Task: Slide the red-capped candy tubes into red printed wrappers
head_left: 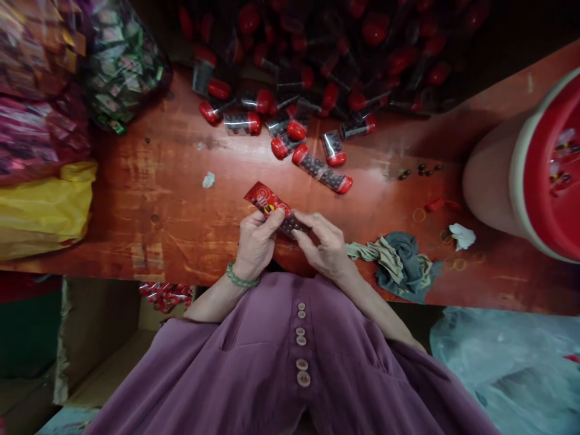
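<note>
Close to the table's front edge, my left hand (pixel 257 241) pinches a red printed wrapper (pixel 267 198) between thumb and fingers. A clear tube of dark round candies (pixel 294 224) lies against the wrapper's right end. Whether the tube is inside the wrapper or beside it, I cannot tell. The fingers of my right hand (pixel 325 244) are closed on the tube's right end. Just beyond my hands, on the table, lie clear candy tubes with red caps (pixel 322 169), filled with dark balls.
A heap of red-capped tubes (pixel 299 78) fills the back. Bags of wrapped sweets (pixel 124 66) and a yellow bag (pixel 45 208) sit left. On the right are a crumpled cloth (pixel 401 263), loose dark balls (pixel 423 170), rubber bands (pixel 419 215) and a large red-rimmed bucket (pixel 525 163).
</note>
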A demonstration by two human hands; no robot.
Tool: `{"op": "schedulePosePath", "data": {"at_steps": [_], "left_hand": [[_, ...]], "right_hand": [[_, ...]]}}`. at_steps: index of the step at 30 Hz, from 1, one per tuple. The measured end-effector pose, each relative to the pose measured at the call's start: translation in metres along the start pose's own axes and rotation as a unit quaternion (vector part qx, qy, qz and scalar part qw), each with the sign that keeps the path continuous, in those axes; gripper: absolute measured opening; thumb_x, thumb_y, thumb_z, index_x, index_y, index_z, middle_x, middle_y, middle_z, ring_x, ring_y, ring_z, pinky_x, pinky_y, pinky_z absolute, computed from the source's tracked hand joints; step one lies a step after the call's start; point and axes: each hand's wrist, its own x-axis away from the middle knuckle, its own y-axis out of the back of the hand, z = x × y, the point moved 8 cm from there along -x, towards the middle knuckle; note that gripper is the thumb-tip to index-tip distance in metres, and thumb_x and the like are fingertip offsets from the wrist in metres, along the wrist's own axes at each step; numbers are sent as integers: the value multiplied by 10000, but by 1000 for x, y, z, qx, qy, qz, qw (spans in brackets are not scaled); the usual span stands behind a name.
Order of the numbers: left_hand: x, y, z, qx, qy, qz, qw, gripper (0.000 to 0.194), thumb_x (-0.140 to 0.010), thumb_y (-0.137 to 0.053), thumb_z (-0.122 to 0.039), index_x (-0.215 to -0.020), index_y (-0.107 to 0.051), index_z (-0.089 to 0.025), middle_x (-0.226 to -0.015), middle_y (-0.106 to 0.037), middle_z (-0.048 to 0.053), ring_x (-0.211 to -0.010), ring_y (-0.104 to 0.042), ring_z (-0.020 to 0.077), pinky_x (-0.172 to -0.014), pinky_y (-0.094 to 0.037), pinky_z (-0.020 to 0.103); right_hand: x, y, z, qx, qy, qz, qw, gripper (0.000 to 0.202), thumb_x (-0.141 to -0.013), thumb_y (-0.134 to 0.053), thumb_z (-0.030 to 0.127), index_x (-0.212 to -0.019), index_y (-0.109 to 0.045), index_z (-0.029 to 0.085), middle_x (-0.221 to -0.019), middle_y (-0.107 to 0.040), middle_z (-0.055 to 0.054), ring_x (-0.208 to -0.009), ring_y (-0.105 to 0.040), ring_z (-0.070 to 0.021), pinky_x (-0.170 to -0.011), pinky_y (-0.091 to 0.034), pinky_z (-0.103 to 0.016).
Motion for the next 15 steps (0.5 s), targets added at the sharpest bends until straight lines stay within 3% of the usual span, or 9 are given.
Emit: {"op": "schedulePosePath", "data": {"at_steps": [2,5,11,15], "left_hand": [[-3,0,4,11,10,-13,1000,318,-511,-936,-382,-636,-730,-174,-641,-716,-37,-573,-615,61,-619,-498,179],[-6,-1,9,13,26,-3,1000,317,-508,-940,-360,-647,-729,-168,-637,-709,-40,-573,-612,56,-625,-491,174],[-4,-1,10,16,18,36,999,386,-606,-878,-481,-829,-766,-186,-822,-770,38,-821,-725,183,-847,-559,322],[2,-5,9,-8,8,57,998,332,-641,-861,-464,-818,-778,-195,-898,-783,63,-928,-727,224,-899,-560,354]], "right_hand": [[0,0,1,24,15,-13,1000,245,-905,-579,198,-1141,-644,203,-1038,-739,-97,-921,-696,-193,-832,-584,-367],[1,-2,-8,-16,-36,-27,999,243,-900,-608,233,-1142,-633,224,-1035,-741,-62,-904,-703,-172,-833,-591,-338],[5,-13,-24,-116,-122,-10,986,365,-883,-651,303,-1235,-571,247,-1205,-695,-70,-1003,-701,-164,-956,-568,-348],[5,-17,-32,-206,-160,-11,965,343,-834,-702,380,-1128,-596,239,-1185,-687,-67,-952,-696,-158,-910,-584,-341]]}}
